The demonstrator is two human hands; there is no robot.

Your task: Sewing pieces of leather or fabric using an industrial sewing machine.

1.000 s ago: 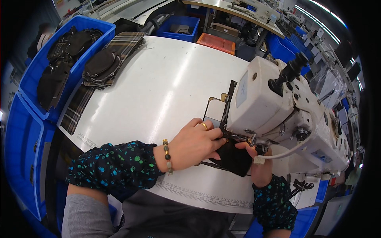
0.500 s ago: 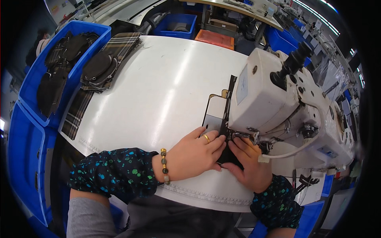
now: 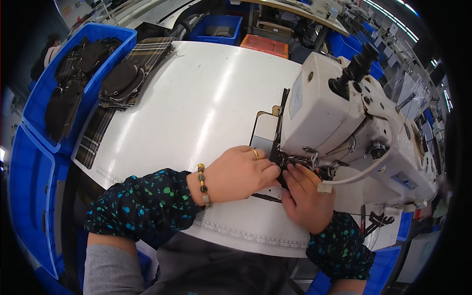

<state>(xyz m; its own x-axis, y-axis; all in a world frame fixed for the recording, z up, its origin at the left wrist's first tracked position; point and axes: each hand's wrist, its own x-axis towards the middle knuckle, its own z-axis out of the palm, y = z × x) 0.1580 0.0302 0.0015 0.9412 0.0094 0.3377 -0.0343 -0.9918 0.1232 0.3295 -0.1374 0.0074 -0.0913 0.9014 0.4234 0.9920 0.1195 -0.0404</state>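
Observation:
A white sewing machine (image 3: 319, 105) stands at the right of the worktop. A narrow dark fabric strip (image 3: 282, 118) runs along the left side of its head and down toward the needle area, where machine parts and fingers hide much of it. My left hand (image 3: 238, 173), with a ring and a beaded bracelet, has its fingers bent and closed on the dark fabric just left of the presser foot; the fingertips are partly hidden. My right hand (image 3: 307, 196) lies with its fingers stretched out flat, their tips at the fabric beside the presser foot.
On the left, a blue bin (image 3: 91, 88) holds dark fabric pieces, with another blue bin (image 3: 32, 196) nearer. Plaid fabric (image 3: 147, 51) with dark rounded pieces (image 3: 120, 78) lies on the white worktop (image 3: 196, 98). An orange crate (image 3: 265, 45) stands beyond the far edge.
My left hand has gone from flat, stretched fingers to bent ones and shifted slightly up and left. The right hand remains beside the presser foot. The view has shifted slightly.

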